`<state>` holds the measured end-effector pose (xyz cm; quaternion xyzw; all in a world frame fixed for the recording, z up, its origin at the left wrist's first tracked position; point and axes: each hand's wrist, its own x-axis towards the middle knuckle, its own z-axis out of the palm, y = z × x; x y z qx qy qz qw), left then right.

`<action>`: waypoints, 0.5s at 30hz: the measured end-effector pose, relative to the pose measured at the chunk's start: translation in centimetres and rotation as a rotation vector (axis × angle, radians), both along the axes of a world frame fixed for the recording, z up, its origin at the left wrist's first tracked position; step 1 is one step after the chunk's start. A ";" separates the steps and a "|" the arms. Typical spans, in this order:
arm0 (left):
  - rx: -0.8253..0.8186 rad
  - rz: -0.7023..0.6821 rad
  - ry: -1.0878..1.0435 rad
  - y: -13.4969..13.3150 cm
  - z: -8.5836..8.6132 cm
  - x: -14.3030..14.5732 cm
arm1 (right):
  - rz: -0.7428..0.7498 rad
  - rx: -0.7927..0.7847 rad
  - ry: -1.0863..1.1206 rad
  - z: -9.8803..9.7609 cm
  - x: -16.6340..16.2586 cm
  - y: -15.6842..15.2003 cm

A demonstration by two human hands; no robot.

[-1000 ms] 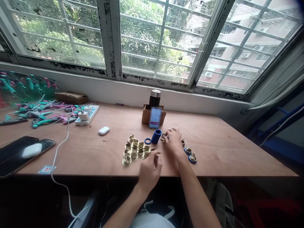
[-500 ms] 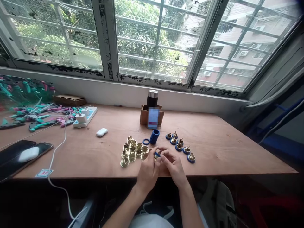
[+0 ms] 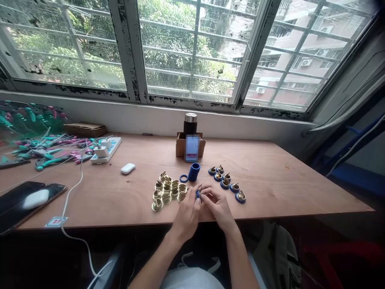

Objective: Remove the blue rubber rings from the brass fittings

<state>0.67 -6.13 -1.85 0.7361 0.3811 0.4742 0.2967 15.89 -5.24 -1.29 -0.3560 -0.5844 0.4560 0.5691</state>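
1. The left hand (image 3: 187, 214) and right hand (image 3: 219, 206) meet above the table's (image 3: 285, 180) near edge.
2. Fingers of both are closed, seemingly pinching one small blue ring (image 3: 197, 194).
3. Brass pieces (image 3: 168, 191) lie just to the left.

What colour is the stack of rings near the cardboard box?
Blue; the stack of rings shows best in the head view.

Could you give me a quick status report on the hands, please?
Left hand, right hand meet, both pinching blue ring. Loose brass pieces beyond left hand; ringed pieces beyond right.
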 end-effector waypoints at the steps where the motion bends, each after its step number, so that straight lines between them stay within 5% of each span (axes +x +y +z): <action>1: -0.002 -0.009 0.010 0.0 -0.1 0.0 | -0.020 0.003 0.003 -0.1 0.0 0.0; 15: 0.028 -0.050 0.081 0.3 0.1 -0.3 | -0.010 -0.092 -0.014 -0.4 0.2 -0.1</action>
